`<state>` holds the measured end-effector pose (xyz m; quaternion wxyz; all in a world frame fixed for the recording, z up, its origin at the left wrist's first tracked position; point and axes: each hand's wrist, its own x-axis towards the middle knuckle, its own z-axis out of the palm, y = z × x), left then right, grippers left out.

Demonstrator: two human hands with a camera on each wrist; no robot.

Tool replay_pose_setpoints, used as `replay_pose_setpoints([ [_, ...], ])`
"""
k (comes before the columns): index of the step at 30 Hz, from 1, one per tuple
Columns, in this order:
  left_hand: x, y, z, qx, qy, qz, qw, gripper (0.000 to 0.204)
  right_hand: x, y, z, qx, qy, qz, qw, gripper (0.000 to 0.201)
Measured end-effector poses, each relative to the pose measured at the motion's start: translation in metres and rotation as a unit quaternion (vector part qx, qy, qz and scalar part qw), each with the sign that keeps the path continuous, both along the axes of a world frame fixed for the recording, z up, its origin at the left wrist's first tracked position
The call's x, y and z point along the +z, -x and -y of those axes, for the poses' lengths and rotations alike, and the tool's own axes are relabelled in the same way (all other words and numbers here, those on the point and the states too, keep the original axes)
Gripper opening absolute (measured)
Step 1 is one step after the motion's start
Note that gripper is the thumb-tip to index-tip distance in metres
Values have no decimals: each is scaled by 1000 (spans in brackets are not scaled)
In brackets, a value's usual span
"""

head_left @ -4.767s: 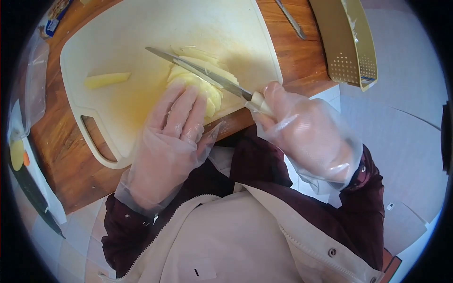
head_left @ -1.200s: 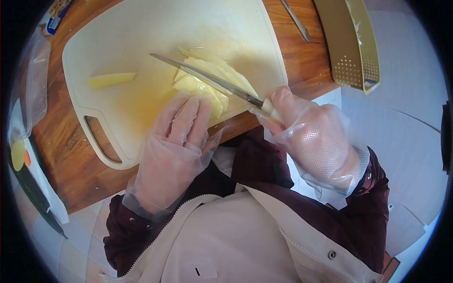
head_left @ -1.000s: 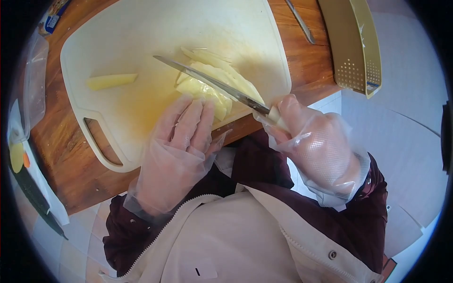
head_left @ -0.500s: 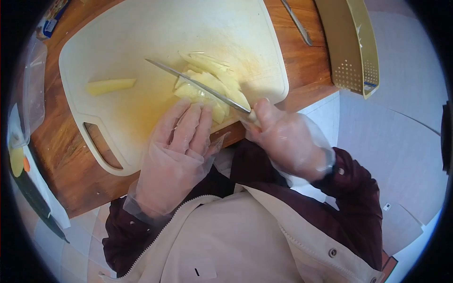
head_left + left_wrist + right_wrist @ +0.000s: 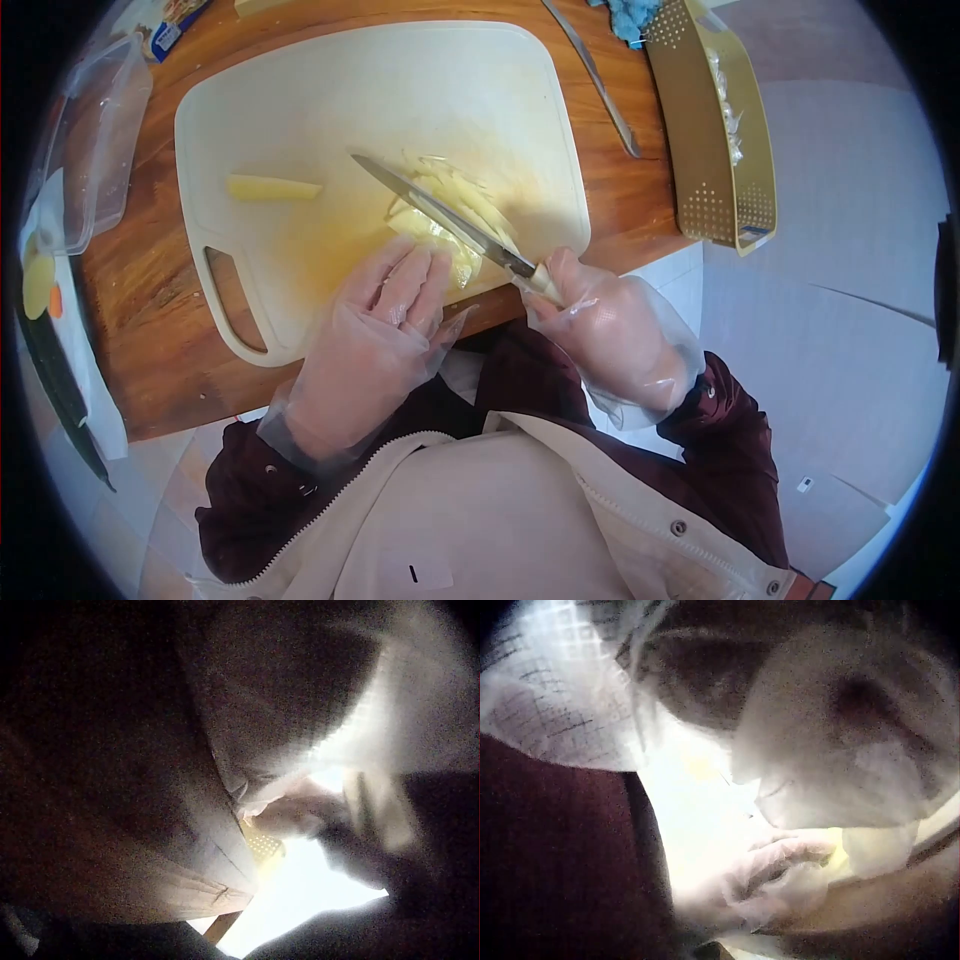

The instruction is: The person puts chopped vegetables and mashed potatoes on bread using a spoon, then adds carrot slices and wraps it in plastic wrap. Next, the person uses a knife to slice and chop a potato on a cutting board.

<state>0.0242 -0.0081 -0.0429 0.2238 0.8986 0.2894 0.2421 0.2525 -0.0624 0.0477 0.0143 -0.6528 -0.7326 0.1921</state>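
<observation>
My right hand (image 5: 620, 330), in a clear plastic glove, grips the pale handle of a kitchen knife (image 5: 425, 205). The blade lies slantwise over a pile of pale yellow potato slices (image 5: 432, 228) on the white cutting board (image 5: 480, 85). Beyond the blade lie thin potato strips (image 5: 470, 195). My gloved left hand (image 5: 370, 335) presses extended fingertips on the near side of the slices; its fingers also show in the right wrist view. A single potato piece (image 5: 272, 188) lies apart at the board's left. The left wrist view is mostly dark.
A second knife (image 5: 600, 85) lies right of the board, beside a gold perforated basket (image 5: 705, 150) with a blue cloth (image 5: 630, 18) behind it. At left are a clear plastic container (image 5: 100, 150), a cucumber (image 5: 60, 385) and a small orange piece (image 5: 55, 302). The table's front edge runs close below the board.
The head view has shifted, showing more of the table's far side. The right hand has worked the knife back and forth across the slices; more thin strips lie beyond it. The left hand keeps pressing.
</observation>
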Motion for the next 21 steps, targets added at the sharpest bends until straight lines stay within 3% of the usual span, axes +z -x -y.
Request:
replay_pose_setpoints([
  [11,-1,0,0,2,16,3,1000,78,11,0,-3,-17,60,-11,998,27],
  [13,-1,2,-1,-3,21,1,1000,77,10,5,-1,-32,85,47,995,22],
  [20,1,2,-2,-7,27,1,1000,73,-29,9,2,-47,59,62,995,28],
  [21,0,2,-1,-10,25,1,1000,73,-35,1,2,-14,38,55,998,24],
])
